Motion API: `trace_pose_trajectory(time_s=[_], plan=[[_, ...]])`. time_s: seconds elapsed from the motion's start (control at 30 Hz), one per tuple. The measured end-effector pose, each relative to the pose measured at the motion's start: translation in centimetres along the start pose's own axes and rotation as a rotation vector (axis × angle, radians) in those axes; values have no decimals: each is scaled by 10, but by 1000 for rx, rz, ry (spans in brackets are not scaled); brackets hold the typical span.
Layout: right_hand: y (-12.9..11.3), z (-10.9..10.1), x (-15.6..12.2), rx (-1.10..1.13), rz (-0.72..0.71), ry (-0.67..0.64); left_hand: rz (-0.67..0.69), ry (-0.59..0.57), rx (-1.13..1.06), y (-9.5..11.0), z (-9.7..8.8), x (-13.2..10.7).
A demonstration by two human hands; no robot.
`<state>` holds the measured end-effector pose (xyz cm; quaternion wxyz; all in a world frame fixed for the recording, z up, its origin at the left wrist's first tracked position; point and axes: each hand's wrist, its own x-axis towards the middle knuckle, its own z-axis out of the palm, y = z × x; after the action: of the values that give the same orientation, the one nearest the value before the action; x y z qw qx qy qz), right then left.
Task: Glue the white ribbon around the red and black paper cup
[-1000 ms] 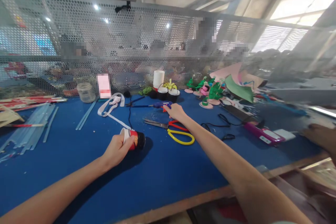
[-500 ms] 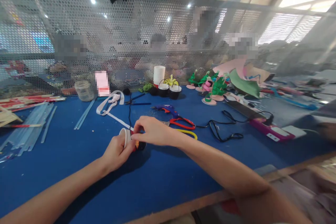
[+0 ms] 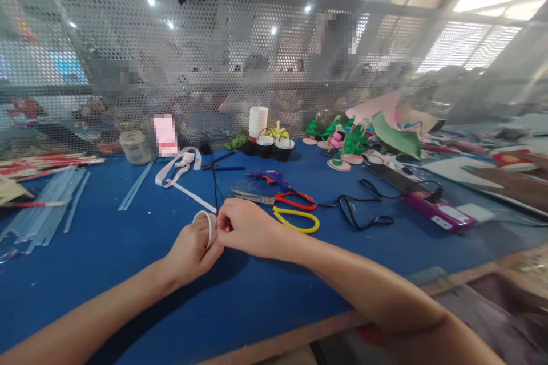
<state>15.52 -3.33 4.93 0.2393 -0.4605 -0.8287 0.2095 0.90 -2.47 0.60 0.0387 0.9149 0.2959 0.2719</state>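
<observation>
My left hand [image 3: 188, 254] is closed around a small white paper cup [image 3: 212, 230], tipped on its side with some fingers inside the mouth. Against the cup's outer side, my right hand [image 3: 248, 228] has thumb and fingers pinched together on a strand of black yarn [image 3: 215, 182]. The strand runs back across the blue table to a black yarn ball [image 3: 205, 149]. A red and dark part of the cup's outside shows only in a sliver between the hands. Just beyond my right hand lie scissors [image 3: 295, 201] with one red and one yellow handle.
A blue glue gun [image 3: 269, 178] lies behind the scissors, its cord leading to a purple power strip [image 3: 440, 212]. White ribbon [image 3: 165, 177], stacked cups [image 3: 258, 122] and black-covered pots [image 3: 283, 151] stand farther back. Glue sticks [image 3: 51, 205] are at left, green felt plants [image 3: 355, 140] at right.
My right hand has moved slightly down and now hides more of the cup's dark side. The cup has turned a little in my left hand. More of the scissors shows.
</observation>
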Motion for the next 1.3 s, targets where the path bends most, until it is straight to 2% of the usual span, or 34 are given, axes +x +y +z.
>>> trace_pose_trajectory(time_s=[0.33,0.47,0.53,0.6,0.73,0.83,0.9,1.1,1.3], plan=[[1,-2,-1,-10,-47,4,32,-2,12,1,-2,2],[1,-1,-2,-8,-103,94,26,2,-22,1,-4,1],[5,0,-2,31,-102,152,-60,-30,-90,3,-6,1],[10,0,-2,121,-69,192,-224,-67,-204,5,-9,1],[22,1,-3,465,13,192,-565,-109,-507,6,-10,3],[29,1,-2,758,31,144,-671,-125,-670,5,-9,5],[31,1,-3,854,66,136,-728,-137,-740,5,-8,6],[34,0,-9,778,85,200,-903,-144,-885,7,-6,10],[35,1,-10,669,46,248,-947,-115,-919,7,-4,10]])
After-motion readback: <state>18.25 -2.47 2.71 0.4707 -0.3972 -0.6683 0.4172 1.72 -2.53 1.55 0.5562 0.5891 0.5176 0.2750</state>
